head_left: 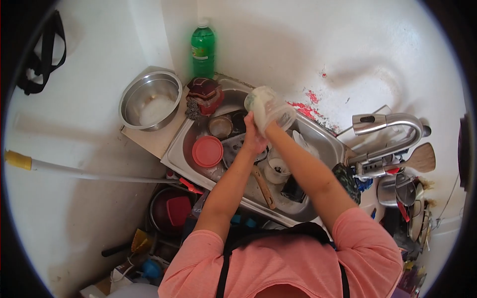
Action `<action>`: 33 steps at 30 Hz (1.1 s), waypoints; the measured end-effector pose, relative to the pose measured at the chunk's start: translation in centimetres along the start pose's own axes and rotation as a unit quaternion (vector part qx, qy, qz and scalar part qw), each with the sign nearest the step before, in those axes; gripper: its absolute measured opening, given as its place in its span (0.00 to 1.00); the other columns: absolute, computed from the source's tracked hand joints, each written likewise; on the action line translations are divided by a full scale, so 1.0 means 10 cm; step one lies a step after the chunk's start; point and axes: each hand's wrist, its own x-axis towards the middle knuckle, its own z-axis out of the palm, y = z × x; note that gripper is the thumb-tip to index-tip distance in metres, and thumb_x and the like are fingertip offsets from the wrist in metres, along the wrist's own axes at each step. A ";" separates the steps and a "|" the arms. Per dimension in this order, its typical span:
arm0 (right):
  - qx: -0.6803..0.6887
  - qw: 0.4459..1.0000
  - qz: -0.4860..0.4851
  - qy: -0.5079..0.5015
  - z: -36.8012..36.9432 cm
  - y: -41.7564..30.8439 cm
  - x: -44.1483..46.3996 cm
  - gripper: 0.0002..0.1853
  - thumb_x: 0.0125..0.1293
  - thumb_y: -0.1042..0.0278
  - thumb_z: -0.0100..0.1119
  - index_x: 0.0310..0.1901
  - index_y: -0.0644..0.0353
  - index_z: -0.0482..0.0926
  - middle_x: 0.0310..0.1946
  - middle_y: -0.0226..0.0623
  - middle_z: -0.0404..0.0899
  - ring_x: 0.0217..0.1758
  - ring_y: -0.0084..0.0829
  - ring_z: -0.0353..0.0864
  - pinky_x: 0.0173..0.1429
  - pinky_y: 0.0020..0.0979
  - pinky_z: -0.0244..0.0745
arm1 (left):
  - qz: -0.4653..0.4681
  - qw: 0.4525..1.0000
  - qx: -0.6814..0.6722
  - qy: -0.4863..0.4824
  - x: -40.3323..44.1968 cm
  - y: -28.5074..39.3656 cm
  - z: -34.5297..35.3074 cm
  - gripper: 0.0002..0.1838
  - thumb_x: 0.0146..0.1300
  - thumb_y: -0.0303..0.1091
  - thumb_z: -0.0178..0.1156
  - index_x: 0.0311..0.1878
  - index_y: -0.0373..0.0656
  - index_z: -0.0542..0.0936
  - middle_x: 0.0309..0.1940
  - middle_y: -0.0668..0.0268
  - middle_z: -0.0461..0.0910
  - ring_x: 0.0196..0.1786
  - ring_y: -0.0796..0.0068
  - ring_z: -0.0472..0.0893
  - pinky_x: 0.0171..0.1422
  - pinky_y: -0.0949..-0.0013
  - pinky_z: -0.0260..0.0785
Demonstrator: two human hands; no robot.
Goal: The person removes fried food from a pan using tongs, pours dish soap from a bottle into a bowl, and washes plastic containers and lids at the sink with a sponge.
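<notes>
Over the back of the sink (171, 158), my left hand (254, 136) is closed on the lower left side of a clear plastic container (284, 116), thumb pointing up. A whitish-green, crumpled thing (261, 98), cloth or plastic, sits against the container; I cannot tell which it is. My right hand (271, 126) reaches into or behind the container, its fingers hidden. Below the hands in the sink lie a red round lid or bowl (207, 151), a small round pan (220, 127), a wooden handle (263, 187) and a clear container (276, 168).
A steel bowl (150, 101) stands on the left ledge. Behind it is a green bottle (202, 52), near a dark red cloth-like bundle (204, 94). The faucet (392, 124) arches at right beside a wooden spatula (421, 158). A pole (94, 171) juts in from the left.
</notes>
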 end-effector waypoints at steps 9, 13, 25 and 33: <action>0.761 0.598 -0.245 0.050 0.47 -0.70 -0.30 0.31 0.69 0.45 0.35 0.69 0.52 0.58 0.70 0.37 0.55 0.75 0.36 0.49 0.74 0.36 0.43 | -0.042 0.998 -0.019 0.042 0.05 -0.01 -0.03 0.38 0.61 0.67 0.47 0.63 0.46 0.68 0.57 0.65 0.73 0.60 0.65 0.71 0.66 0.59 0.61; 0.680 0.710 -0.174 0.057 0.27 -0.68 -0.23 0.31 0.69 0.45 0.35 0.69 0.52 0.58 0.71 0.36 0.55 0.75 0.36 0.49 0.75 0.37 0.42 | -0.019 0.999 -0.022 0.033 0.10 -0.13 -0.10 0.37 0.62 0.66 0.46 0.64 0.47 0.66 0.59 0.65 0.72 0.60 0.65 0.71 0.65 0.61 0.63; 0.433 0.879 -0.063 0.188 0.10 -0.54 -0.34 0.32 0.69 0.45 0.35 0.69 0.52 0.57 0.71 0.36 0.55 0.75 0.37 0.49 0.76 0.38 0.41 | -0.058 0.997 -0.055 -0.008 0.00 -0.10 -0.03 0.37 0.64 0.67 0.43 0.64 0.48 0.66 0.59 0.62 0.72 0.59 0.63 0.73 0.65 0.57 0.64; -0.467 0.881 0.038 -0.072 -0.17 -0.91 -0.23 0.32 0.69 0.44 0.33 0.69 0.54 0.57 0.71 0.35 0.55 0.75 0.33 0.50 0.76 0.37 0.41 | -0.007 0.994 0.063 0.093 0.10 -0.01 0.05 0.36 0.64 0.66 0.44 0.64 0.47 0.67 0.58 0.62 0.73 0.58 0.64 0.74 0.63 0.58 0.67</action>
